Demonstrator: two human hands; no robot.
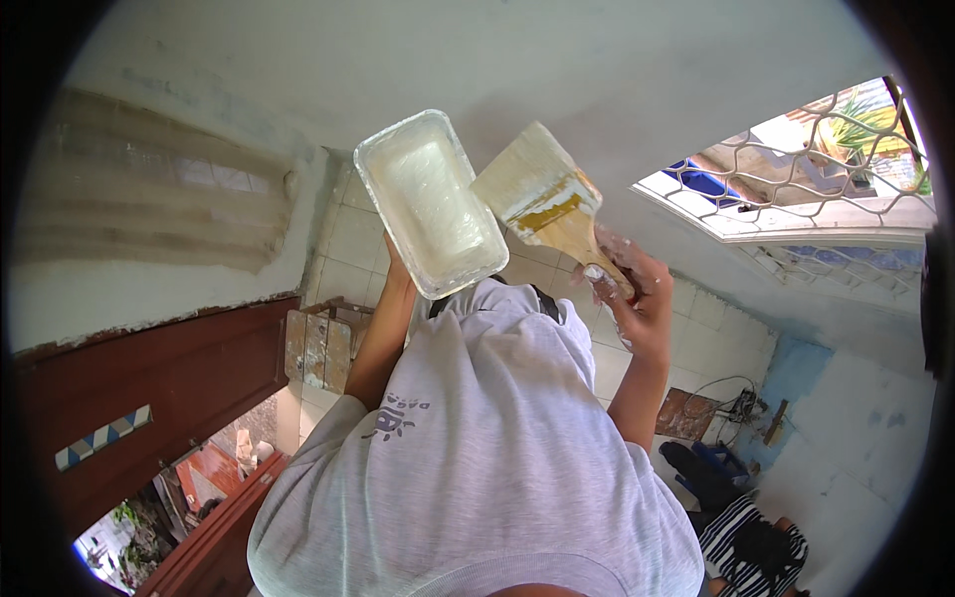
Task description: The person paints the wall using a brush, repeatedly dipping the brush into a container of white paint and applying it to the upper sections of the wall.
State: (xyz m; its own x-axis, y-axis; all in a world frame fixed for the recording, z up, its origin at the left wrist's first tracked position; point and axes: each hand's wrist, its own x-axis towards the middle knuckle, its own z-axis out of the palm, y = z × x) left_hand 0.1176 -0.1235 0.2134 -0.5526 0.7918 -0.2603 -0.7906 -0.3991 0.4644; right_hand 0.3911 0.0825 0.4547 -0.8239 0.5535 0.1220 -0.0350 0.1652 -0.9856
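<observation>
A white rectangular plastic tub is held up in front of my chest by my left hand. Whitish paint or paste coats its inside and rim. Most of my left hand is hidden behind the tub, fingers included. To the right of the tub, my right hand is closed round the wooden handle of a wide paintbrush. The brush tilts up and to the left, its pale bristles close to the tub's right edge. White smears cover the fingers and thumb of my right hand.
Ahead stands a pale wall, with a grilled window on the right. On the left are a brown door frame and a small paint-stained stool. Another person in stripes is at lower right, near cables on the tiled floor.
</observation>
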